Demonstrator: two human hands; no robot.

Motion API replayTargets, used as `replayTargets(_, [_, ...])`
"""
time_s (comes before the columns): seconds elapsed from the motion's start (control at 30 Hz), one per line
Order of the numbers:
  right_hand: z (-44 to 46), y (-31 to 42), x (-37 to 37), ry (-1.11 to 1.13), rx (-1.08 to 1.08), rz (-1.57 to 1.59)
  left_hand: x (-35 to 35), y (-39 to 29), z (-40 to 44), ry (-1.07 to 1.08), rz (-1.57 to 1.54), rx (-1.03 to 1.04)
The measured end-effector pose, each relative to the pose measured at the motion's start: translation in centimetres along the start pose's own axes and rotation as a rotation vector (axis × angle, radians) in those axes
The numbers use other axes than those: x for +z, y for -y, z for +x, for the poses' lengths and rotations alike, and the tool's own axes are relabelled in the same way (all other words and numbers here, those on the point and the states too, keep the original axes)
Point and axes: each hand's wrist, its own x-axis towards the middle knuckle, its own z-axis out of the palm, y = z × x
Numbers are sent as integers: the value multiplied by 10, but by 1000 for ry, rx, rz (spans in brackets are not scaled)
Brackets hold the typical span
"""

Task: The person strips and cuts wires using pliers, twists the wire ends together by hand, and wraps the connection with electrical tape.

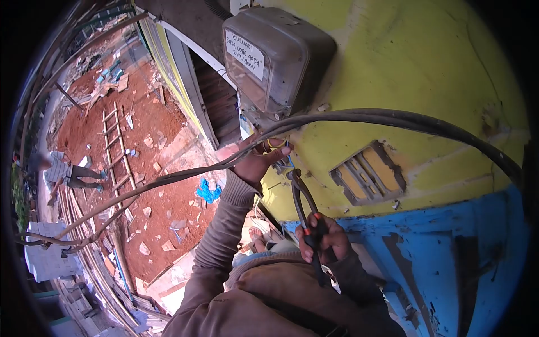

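Where right fingers (304, 249) curl, pliers (299, 197) (dark) inside

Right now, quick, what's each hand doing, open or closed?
Left hand: fingers at the thin wires; can't tell if closed.
Right hand: closed on the pliers.

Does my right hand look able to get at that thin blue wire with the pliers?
Probably yes: your right hand holds the pliers, their head is close to the blue wire, and the thick cable passes above it.

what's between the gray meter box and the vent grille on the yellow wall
In the head view, dark cables cross between the meter box and the vent grille.
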Motion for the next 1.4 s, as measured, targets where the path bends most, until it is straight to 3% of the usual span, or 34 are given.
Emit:
replayTargets(0.27, [-2,2,-3,3,25,7,-13,-7,10,233,-102,-51])
replayTargets(0.33, [-1,1,-5,53,7,67,-19,-8,18,470,-28,50])
replayTargets(0.67, [1,3,-9,128,7,84,-10,-22,15,484,23,26])
replayTargets(0.73, [0,2,-3,1,-10,44,-10,-22,17,501,100,87])
replayTargets(0.83, [-5,3,-3,-9,26,187,-6,-19,20,534,29,100])
replayTargets(0.97, [-4,-3,3,0,-10,99,-10,-19,21,557,87,128])
replayTargets(1.07, [-3,-2,2,10,-19,74,-9,-21,20,543,95,116])
replayTargets(1.13, [-3,-1,3,43,-26,42,-16,-14,16,231,566,464])
replayTargets(1.2, [-3,-1,3,36,-29,51,-26,8,1,125,631,362])
replayTargets(1.27, [-2,-3,-2,31,-30,64,-17,18,-24,-219,578,427])
replayTargets(1.3, [0,-3,-11,106,-13,89,-9,15,-31,-263,551,286])
replayTargets(1.4, [0,-6,-15,171,12,128,4,6,-29,-175,585,450])
